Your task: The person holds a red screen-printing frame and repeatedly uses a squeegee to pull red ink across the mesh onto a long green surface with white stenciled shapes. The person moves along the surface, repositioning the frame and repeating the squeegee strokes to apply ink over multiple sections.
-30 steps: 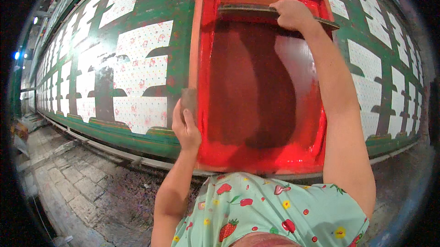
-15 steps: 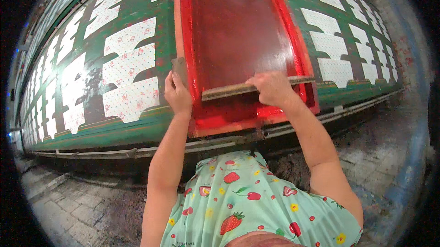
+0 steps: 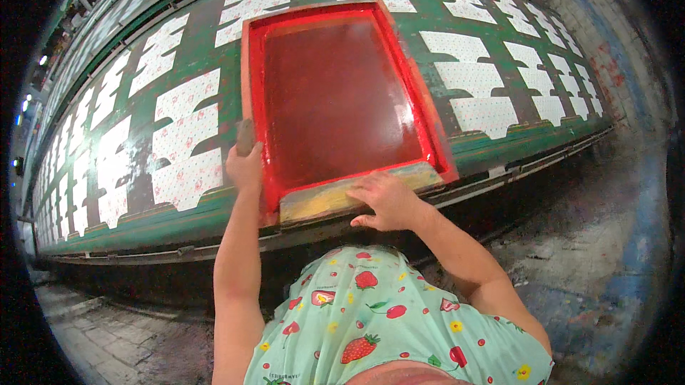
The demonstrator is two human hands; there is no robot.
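A screen-printing frame [image 3: 251, 71] with red-stained sides lies over a long green table [image 3: 457, 144], its dark red mesh [image 3: 342, 99] facing up. My left hand [image 3: 245, 168] is closed round a worn block-like handle [image 3: 245, 138] on the frame's left side. At the frame's near end, a squeegee [image 3: 321, 201] with a yellowish-grey face leans tilted along the inner edge. My right hand [image 3: 389, 201] lies on the squeegee with its fingers stretched over the top and its thumb apart. What lies beneath the screen is hidden.
White cut fabric pieces [image 3: 187, 139] with small printed motifs lie in rows on both sides of the frame; more pieces [image 3: 474, 96] are at the right. A metal rail [image 3: 492, 179] runs along the table's near edge. Paved floor [image 3: 135, 328] shows below.
The squeegee has come toward me to the frame's near end and tipped over. My right hand has loosened from a fist to spread fingers. The left hand stays on the handle.
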